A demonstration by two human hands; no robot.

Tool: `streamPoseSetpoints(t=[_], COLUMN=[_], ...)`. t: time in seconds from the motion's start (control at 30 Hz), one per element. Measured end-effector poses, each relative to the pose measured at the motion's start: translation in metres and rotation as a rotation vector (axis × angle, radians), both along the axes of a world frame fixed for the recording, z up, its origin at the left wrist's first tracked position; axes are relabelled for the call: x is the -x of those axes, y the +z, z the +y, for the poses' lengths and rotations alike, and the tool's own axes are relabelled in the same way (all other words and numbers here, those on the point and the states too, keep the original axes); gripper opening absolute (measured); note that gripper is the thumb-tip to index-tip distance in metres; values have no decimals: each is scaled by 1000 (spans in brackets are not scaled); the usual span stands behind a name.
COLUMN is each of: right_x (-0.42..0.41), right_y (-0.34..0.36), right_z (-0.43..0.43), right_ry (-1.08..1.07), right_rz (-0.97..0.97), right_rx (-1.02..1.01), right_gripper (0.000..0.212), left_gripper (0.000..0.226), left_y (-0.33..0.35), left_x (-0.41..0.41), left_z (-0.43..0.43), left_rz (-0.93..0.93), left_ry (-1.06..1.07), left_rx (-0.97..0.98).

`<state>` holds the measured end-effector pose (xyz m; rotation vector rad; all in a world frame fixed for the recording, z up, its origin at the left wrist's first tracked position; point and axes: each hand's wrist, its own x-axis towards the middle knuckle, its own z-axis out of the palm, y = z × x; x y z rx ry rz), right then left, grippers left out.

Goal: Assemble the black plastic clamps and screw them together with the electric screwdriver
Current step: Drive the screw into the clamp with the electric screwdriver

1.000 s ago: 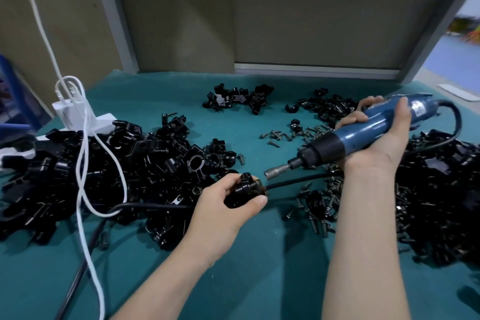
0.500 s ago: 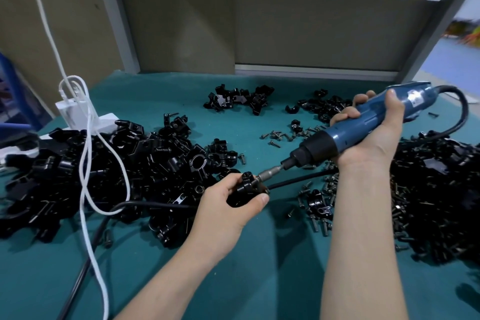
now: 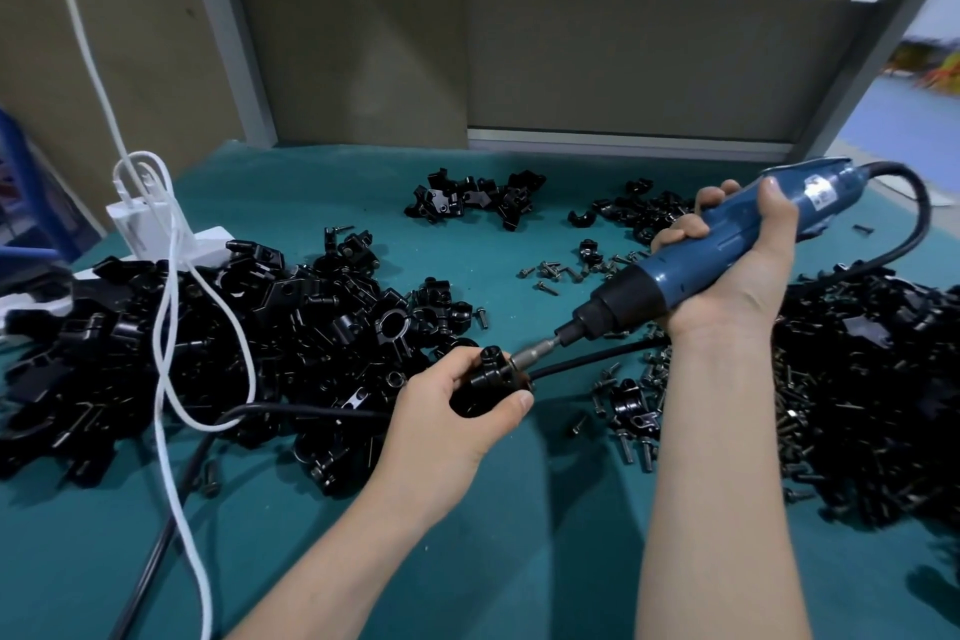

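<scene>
I'm gripping a black clamp (image 3: 488, 376) in my left hand (image 3: 452, 418) above the teal mat (image 3: 545, 535). My right hand (image 3: 737, 281) is wrapping the blue screwdriver (image 3: 727, 237), its bit touching the clamp. A black cord (image 3: 587, 362) is trailing beneath, and clamp heaps (image 3: 208, 338) are crowding alongside.

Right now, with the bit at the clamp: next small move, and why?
Probably press the electric screwdriver along its axis and run it: its bit meets the black clamp gripped by the left hand, and the right hand holds the tool angled into it. Whether the bit sits in a screw head is unclear.
</scene>
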<state>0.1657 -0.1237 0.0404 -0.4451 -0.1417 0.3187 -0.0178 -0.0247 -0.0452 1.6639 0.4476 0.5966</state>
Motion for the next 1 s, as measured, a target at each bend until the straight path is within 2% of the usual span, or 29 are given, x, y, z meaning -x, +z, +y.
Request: streamPoseSetpoints(t=[0.57,0.7,1.0], right_x=[3,2,4], right_y=[0,1,0], right_z=[5,5,7], right_ry=[8,16,11], right_rz=[-10,-15,-9], right_rx=[19,15,18], right_gripper=[16,16,16], left_gripper=[15,22,14], left_y=[1,2,2], left_x=[0,1,1], left_z=[0,-1,-1], left_rz=[15,15,2], left_ry=[41,42,34], left_rx=[-21,-18,-15])
